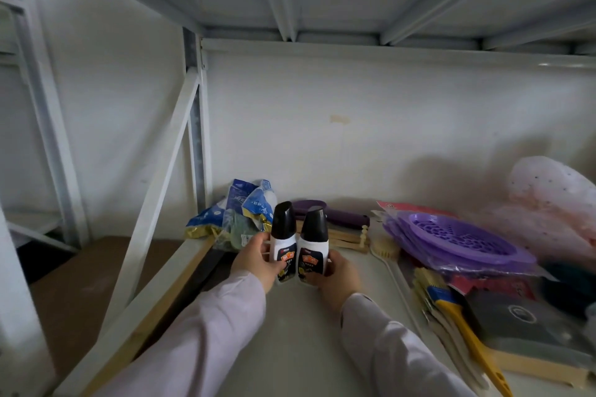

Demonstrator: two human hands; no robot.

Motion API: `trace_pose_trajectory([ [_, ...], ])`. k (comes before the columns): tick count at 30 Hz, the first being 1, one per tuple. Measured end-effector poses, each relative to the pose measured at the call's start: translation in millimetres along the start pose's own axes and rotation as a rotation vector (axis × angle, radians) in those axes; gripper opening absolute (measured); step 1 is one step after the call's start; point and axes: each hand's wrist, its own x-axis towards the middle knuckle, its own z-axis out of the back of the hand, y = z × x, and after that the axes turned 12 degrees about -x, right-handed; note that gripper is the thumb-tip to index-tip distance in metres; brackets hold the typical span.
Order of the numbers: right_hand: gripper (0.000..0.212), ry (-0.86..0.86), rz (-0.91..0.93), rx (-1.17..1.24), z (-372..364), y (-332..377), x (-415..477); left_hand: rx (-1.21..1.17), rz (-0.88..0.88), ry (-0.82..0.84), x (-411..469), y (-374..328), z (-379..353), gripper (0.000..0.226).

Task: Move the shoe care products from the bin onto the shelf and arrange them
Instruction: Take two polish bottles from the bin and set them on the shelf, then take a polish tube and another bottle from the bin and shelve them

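Two white shoe polish bottles with black caps stand side by side on the pale shelf (290,348). My left hand (256,259) grips the left bottle (283,243). My right hand (335,274) grips the right bottle (313,245). The two bottles touch each other and lean slightly apart at the caps. Both bases are hidden by my fingers, so contact with the shelf is unclear. The bin is out of view.
Blue and gold packets (235,213) lie behind left. A purple brush (329,214) and wooden sticks (348,238) lie behind the bottles. Purple plastic baskets (458,242), a yellow-handled brush (467,332) and a dark box (522,322) crowd the right. A white diagonal brace (161,187) stands left.
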Motion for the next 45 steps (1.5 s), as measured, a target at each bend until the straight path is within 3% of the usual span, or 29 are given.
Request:
trace_pose_trajectory([
  [7,0.031,0.030,-0.020,-0.071,2.9,1.4,-4.7,0.087,0.022,0.012,-3.9,5.1,-1.0,0.056],
  [14,0.052,0.102,-0.061,0.061,20.7,0.7,-16.8,0.152,0.056,-0.032,-13.9,14.1,3.4,0.059],
  [20,0.064,0.077,-0.076,0.012,39.5,-6.0,-32.2,0.188,-0.078,-0.110,-35.1,3.0,2.0,0.034],
  [25,0.050,0.039,0.006,-0.021,60.5,-1.0,-64.8,0.098,-0.162,-0.008,-70.7,-18.9,-7.7,0.026],
  [33,0.020,0.077,0.170,0.009,86.4,-16.3,-150.4,0.062,-0.286,0.314,-163.7,-21.1,-22.4,0.020],
  [36,0.020,0.111,0.207,-0.002,85.9,-34.5,-175.9,0.081,-0.287,0.394,-189.4,-5.5,-29.5,0.011],
  [42,0.032,0.065,0.256,0.032,76.7,-80.5,-215.3,0.064,-0.197,0.453,-219.2,41.7,-38.9,0.016],
  [45,0.034,0.138,0.213,0.012,61.6,-111.8,-229.0,0.101,-0.142,0.495,-230.3,70.1,-43.7,0.015],
])
